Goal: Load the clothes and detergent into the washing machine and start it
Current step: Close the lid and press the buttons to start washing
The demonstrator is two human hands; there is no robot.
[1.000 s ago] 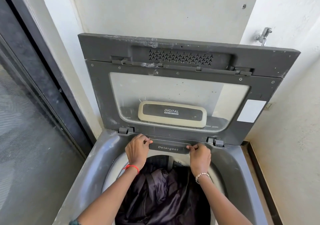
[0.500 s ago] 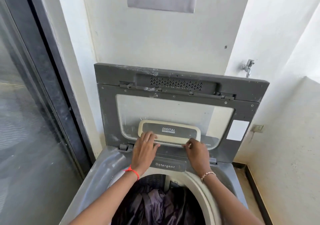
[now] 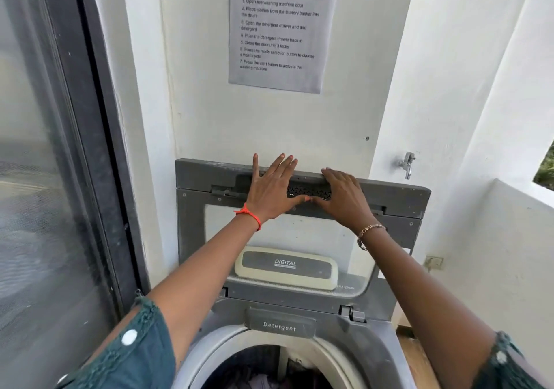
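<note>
the grey lid stands upright against the wall, its window dusty. left hand lies flat, fingers spread; right hand curls over its top edge. dark clothes fill the drum.

My arms cross the frame's middle above the open drum mouth. The raised lid blocks the centre, tight against the wall.

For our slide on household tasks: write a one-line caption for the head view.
Both hands, left and right, reach the top edge of the raised lid; clothes already in the drum.
</note>
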